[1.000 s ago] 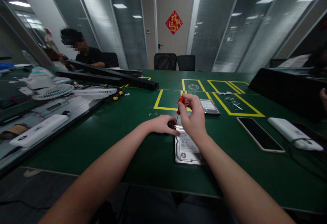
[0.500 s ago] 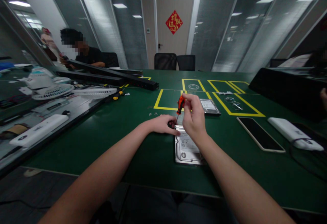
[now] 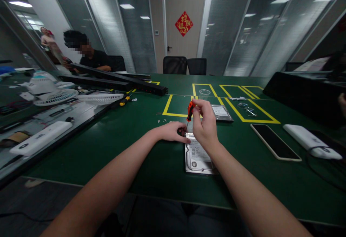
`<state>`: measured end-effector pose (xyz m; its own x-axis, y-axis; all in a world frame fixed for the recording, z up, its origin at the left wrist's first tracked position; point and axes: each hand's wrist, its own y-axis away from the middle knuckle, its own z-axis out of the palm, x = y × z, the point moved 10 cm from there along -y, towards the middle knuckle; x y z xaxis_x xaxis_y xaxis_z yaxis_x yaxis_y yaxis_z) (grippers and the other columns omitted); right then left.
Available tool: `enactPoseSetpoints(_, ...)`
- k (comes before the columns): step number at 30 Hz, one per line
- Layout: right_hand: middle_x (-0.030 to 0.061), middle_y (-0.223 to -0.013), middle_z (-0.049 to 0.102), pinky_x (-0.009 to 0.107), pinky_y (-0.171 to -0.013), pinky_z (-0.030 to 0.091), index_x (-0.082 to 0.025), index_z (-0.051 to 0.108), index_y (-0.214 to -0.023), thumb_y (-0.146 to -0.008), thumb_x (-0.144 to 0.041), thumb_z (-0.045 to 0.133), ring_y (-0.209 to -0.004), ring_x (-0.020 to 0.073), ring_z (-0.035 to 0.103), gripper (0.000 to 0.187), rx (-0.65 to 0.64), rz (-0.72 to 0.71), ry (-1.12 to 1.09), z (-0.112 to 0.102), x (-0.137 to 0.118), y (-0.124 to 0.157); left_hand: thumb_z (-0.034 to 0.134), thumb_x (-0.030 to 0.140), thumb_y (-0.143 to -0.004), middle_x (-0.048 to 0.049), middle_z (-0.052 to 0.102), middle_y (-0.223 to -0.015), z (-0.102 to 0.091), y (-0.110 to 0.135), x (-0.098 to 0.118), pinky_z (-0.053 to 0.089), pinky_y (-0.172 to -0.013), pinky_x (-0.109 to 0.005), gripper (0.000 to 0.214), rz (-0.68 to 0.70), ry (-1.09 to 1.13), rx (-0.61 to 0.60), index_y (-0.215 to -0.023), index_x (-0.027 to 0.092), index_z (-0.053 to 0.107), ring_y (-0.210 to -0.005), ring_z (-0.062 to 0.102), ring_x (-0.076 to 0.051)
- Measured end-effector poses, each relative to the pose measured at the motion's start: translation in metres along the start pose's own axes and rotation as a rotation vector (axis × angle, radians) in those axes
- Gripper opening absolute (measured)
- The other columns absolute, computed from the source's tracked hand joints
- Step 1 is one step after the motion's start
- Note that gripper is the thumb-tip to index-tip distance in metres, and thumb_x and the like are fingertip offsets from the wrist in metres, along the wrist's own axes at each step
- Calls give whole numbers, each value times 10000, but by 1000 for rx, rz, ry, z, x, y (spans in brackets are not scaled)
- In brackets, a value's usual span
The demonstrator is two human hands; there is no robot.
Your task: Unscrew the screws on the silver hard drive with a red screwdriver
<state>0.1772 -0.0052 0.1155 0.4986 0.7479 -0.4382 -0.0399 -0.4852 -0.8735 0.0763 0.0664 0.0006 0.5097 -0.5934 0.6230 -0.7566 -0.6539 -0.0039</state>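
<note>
A silver hard drive with a label lies flat on the green table. My left hand is at its far left corner, thumb on the top face and fingers curled around the corner. Something dark shows between those fingers, too small to make out. Above the same corner, my right hand grips an orange and black screwdriver by its handle. The shaft slants down to the corner beside my left fingers, and its tip is hidden there. My right hand and forearm cover part of the drive's right side.
Behind my right hand lies a second hard drive, near a clear plastic cup. Small bits lie left of it. Rightward are glasses, a phone and a white power strip. Fan parts and black bars occupy the left.
The screwdriver handle and my right fingers have shifted very slightly. My left hand and the hard drive stay in place. A person far at the left has moved a little.
</note>
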Motion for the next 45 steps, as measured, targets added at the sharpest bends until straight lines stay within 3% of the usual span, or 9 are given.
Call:
enactPoseSetpoints(19, 78, -1149, 627, 389, -799, 607, -271, 618, -1232, -1024, -184, 533, -1038, 212, 638, 240, -10, 5, 3, 1, -3, -1, 798, 676, -760, -78, 749, -1042, 1, 0, 1, 465, -774, -338, 659, 20, 22, -20, -1194, 187, 722, -901, 663, -250)
enactPoseSetpoints(45, 79, -1176, 633, 439, -907, 614, -268, 604, -1243, -1036, -226, 541, -1078, 226, 669, 220, -1, 57, -31, 2, 7, 2, 807, 675, -749, -77, 751, -1039, 0, 0, 3, 462, -774, -332, 646, 14, 13, -7, -1162, 185, 724, -900, 662, -251)
